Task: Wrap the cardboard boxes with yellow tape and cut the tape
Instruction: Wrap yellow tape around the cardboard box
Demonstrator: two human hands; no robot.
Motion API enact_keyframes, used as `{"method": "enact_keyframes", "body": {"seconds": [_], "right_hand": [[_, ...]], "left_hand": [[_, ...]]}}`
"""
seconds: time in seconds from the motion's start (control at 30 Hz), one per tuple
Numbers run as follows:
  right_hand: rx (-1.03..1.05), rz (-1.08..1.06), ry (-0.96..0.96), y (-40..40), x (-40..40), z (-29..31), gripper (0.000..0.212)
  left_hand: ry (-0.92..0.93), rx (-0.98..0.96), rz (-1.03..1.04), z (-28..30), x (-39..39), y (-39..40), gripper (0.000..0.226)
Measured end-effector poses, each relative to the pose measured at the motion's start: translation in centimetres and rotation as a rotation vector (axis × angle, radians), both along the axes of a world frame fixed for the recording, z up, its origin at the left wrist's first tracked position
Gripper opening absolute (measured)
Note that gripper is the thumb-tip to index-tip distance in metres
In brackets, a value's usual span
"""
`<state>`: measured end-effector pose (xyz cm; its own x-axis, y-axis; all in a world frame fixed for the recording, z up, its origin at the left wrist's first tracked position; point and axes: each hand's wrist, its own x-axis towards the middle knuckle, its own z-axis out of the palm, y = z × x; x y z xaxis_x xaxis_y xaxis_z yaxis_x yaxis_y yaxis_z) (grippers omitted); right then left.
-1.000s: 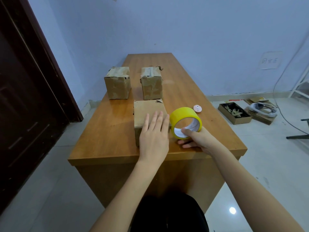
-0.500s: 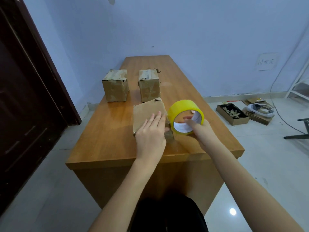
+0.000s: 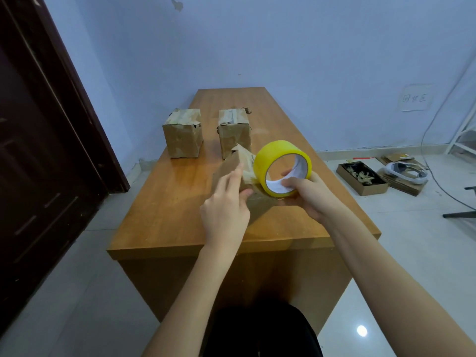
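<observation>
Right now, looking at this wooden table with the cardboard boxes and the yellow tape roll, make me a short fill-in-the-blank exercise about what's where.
1. The right hand grips the roll of ____ tape.
2. The left hand holds the tilted brown cardboard box, the one ____ to the person.
3. Behind it, ____ more cardboard boxes stand on the long wooden table.
4. The open box of scraps sits on the ____.

Missing words: yellow; nearest; two; floor

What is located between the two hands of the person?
In the head view, the tilted cardboard box lies between the left hand and the right hand, which holds the yellow tape roll.
</observation>
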<state>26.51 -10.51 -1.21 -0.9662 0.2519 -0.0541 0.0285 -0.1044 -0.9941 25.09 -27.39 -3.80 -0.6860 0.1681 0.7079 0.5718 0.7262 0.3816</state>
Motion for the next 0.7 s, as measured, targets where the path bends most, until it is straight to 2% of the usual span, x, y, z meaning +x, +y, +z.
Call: {"method": "enact_keyframes", "body": {"seconds": [0.07,0.17,0.27,0.33,0.4,0.5,0.57,0.7], "right_hand": [[-0.043,-0.027,0.007,-0.3,-0.1,-0.3,0.011],[0.064,-0.029,0.038,-1.0,-0.1,0.1,0.008],[0.303,-0.006,0.046,-1.1,-0.2,1.8,0.008],[0.534,0.043,0.039,-1.4,-0.1,3.1,0.008],[0.713,0.077,0.041,-2.1,-0.1,3.9,0.008],[0.868,0.046,0.034,-3.1,-0.3,4.3,0.01],[0.939,0.012,0.031,-3.3,-0.6,4.2,0.012],[1.0,0.003,0.06,-3.1,-0.9,3.4,0.03]], "left_hand": [[-0.007,0.031,-0.022,0.1,0.0,-0.5,0.046],[-0.062,0.075,-0.03,0.4,0.2,-1.2,0.043],[-0.27,0.18,-0.125,0.5,-0.2,-2.2,0.042],[-0.36,0.15,-0.127,0.5,-0.3,-2.6,0.044],[-0.31,0.031,-0.046,0.3,0.1,-2.7,0.047],[-0.185,-0.056,-0.016,-0.8,0.7,-2.6,0.05],[-0.156,-0.088,-0.034,-1.7,0.5,-2.7,0.046],[-0.011,-0.201,0.063,-2.0,0.1,-2.8,0.037]]}}
